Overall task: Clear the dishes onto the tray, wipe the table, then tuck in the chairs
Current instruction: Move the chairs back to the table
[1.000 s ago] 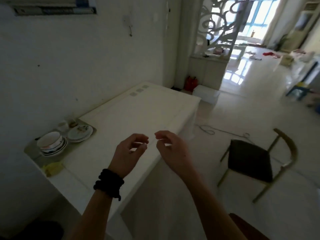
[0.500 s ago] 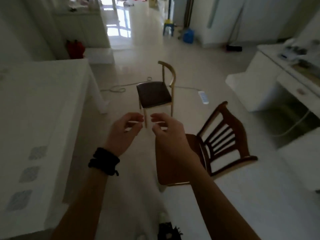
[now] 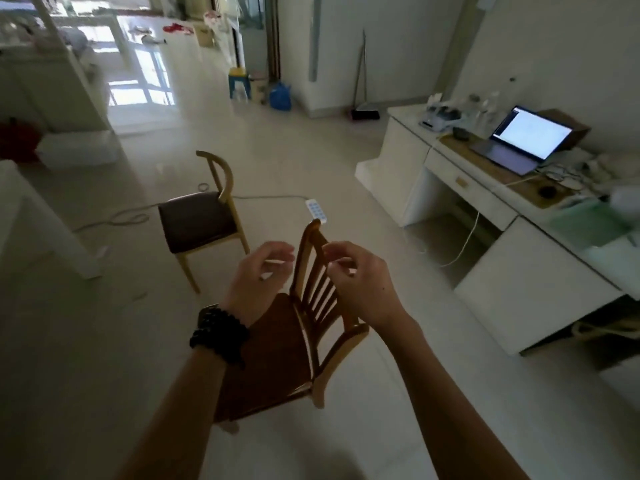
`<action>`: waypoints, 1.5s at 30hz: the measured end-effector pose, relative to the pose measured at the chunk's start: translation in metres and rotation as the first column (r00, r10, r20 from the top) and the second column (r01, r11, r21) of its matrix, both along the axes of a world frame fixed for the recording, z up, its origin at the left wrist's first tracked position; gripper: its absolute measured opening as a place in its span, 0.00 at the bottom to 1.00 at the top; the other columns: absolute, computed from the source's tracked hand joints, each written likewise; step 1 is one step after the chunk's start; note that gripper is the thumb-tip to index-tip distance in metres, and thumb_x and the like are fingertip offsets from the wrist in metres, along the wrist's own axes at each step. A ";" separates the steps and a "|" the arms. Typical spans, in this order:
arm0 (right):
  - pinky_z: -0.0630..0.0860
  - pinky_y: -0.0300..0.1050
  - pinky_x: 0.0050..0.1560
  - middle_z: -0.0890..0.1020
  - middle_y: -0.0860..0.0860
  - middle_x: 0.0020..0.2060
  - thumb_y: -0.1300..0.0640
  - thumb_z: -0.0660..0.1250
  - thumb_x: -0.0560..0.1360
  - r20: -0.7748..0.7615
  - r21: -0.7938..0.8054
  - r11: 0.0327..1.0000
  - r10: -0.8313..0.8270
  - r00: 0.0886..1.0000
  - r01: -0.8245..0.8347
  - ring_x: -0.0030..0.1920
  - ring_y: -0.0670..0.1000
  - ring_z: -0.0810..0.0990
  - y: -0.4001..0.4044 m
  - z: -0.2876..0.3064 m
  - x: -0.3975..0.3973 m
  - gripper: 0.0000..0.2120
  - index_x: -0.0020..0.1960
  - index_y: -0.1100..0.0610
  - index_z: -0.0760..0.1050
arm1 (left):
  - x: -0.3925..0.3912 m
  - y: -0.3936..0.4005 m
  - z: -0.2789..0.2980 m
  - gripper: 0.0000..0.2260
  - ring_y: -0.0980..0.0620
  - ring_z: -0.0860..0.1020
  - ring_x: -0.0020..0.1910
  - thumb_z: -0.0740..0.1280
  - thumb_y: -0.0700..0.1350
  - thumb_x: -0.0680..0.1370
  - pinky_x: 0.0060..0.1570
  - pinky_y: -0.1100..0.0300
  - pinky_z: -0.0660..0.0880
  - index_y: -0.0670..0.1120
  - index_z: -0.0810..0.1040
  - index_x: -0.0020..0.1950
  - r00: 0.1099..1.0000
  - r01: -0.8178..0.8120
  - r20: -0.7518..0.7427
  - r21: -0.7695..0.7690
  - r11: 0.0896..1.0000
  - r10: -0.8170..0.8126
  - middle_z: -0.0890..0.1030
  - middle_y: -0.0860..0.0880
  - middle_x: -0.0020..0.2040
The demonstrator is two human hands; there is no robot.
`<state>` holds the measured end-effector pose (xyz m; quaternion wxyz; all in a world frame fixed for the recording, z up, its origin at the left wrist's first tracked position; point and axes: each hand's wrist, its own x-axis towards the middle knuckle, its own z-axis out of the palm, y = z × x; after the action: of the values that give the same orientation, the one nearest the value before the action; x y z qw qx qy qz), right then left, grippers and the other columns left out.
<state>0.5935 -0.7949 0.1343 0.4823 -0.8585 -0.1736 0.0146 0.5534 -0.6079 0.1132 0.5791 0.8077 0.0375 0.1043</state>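
Two chairs stand on the pale tiled floor (image 3: 346, 174), both my hands over the nearer one.

My left hand (image 3: 258, 282) and right hand (image 3: 358, 284) hang loosely curled, holding nothing, either side of the brown slatted wooden chair (image 3: 277, 344)'s backrest, seat facing left. The dark-cushioned, curved-back chair (image 3: 201, 220) stands beyond, near the white tabletop (image 3: 20, 192). A laptop desk (image 3: 485, 188) sits right.

Both bare forearms reach forward; left hand (image 3: 258, 277) and right hand (image 3: 358, 278) hover side by side, fingers loosely curled, holding nothing.
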 end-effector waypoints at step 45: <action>0.75 0.44 0.59 0.65 0.52 0.73 0.60 0.69 0.76 -0.429 -0.397 -0.350 0.888 -0.166 -0.849 0.70 0.56 0.69 0.058 -0.218 0.455 0.29 0.75 0.51 0.65 | 0.277 -0.219 -0.192 0.30 0.50 0.71 0.66 0.71 0.49 0.73 0.63 0.49 0.72 0.56 0.63 0.72 -0.010 -0.930 -0.575 0.306 0.204 0.818 0.72 0.51 0.66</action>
<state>1.0485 -0.7370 -0.0837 -0.0044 -0.5040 -0.7646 0.4017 0.8307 -0.8267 -0.0791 0.3938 0.5278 0.7355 0.1594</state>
